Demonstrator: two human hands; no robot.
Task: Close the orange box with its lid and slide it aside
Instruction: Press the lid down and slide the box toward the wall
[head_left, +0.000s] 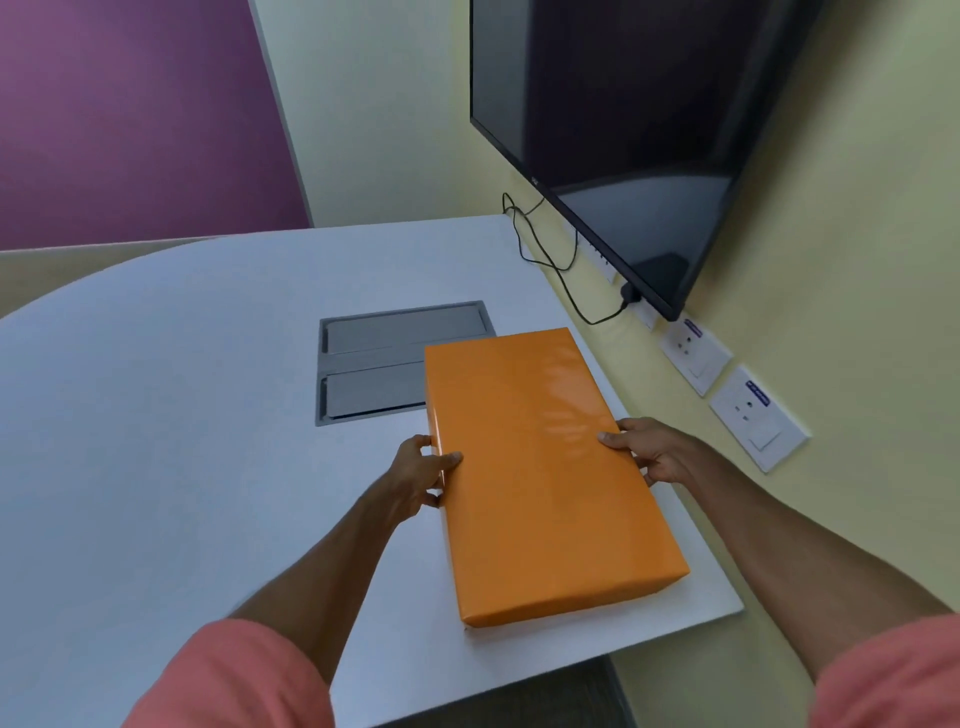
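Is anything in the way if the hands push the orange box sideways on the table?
Nothing visible blocks it. Both hands, left hand and right hand, already grip the orange box. The white table to its left is bare; the grey hatch there looks flush.

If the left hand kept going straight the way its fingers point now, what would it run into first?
The left hand already grips the glossy orange rectangular box on its long side, fingers pointing rightward into it. So it would press the box first, probably pushing it toward the right hand.
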